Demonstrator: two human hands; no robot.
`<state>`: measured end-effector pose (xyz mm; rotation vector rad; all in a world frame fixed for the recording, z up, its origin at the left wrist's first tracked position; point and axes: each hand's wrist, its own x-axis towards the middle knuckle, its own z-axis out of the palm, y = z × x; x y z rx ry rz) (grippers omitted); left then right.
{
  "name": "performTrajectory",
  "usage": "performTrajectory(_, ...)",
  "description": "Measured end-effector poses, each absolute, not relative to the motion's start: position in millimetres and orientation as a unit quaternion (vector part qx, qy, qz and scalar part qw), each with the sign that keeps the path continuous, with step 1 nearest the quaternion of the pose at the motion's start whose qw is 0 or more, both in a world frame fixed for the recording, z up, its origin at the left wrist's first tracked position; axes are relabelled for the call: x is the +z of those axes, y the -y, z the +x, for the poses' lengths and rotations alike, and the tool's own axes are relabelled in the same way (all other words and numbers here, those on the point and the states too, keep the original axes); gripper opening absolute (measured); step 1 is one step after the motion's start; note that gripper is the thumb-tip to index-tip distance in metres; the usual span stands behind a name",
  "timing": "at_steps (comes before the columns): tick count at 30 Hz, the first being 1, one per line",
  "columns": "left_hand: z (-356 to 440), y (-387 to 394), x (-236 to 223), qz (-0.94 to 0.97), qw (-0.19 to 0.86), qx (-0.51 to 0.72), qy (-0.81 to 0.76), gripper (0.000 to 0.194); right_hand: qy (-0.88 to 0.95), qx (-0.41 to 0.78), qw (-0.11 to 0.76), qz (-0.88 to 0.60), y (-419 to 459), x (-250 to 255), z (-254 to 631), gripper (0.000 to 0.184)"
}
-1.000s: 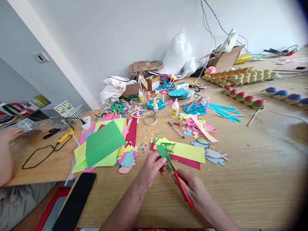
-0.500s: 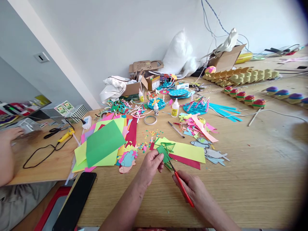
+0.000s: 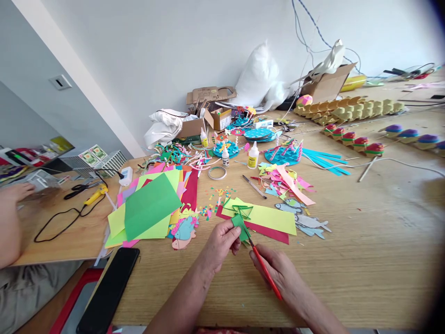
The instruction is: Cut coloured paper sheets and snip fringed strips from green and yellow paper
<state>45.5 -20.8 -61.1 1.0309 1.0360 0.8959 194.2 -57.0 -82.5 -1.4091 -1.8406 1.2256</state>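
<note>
Between its thumb and fingers, my left hand (image 3: 222, 239) pinches a small piece of green paper (image 3: 240, 226). My right hand (image 3: 274, 266) is closed around red-handled scissors (image 3: 266, 271), whose blades lie along the right edge of the green piece. Just beyond, thin green paper strips (image 3: 243, 211) rest on a yellow-green paper sheet (image 3: 271, 217), with a dark red sheet (image 3: 274, 233) partly under it. To the right lie grey and blue paper fish (image 3: 309, 221). Several pastel paper fish (image 3: 184, 229) lie left of my left hand.
Stacked coloured paper (image 3: 151, 204) lies at left, near a black phone (image 3: 109, 287). Glue bottles (image 3: 253, 157), a pen (image 3: 255, 187) and paper scraps (image 3: 285, 181) are farther back. Another person's arm (image 3: 10, 222) rests beside a yellow glue gun (image 3: 95, 195). Painted egg-carton pieces (image 3: 354, 140) are at right.
The green piece and my left hand have shifted slightly right and down, and the piece is turned. The scissors have moved a little with it, their blades now along its edge.
</note>
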Motion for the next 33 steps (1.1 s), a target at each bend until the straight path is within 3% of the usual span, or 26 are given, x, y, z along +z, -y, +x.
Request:
performTrajectory(9,43.4,21.9,-62.6,0.438,0.667,0.394,-0.457,0.03,0.697,0.417,0.248,-0.528,55.5,-79.5,192.9,0.039)
performTrajectory(18,38.6,18.2,-60.7,0.48,0.612,0.404,-0.482,0.033,0.7,0.415,0.258,-0.52,56.3,-84.7,192.1,0.038)
performTrajectory(33,42.8,23.1,-65.0,0.426,0.679,0.391,-0.452,0.029,0.678,0.428,0.276,-0.53,56.4,-81.6,191.6,0.042)
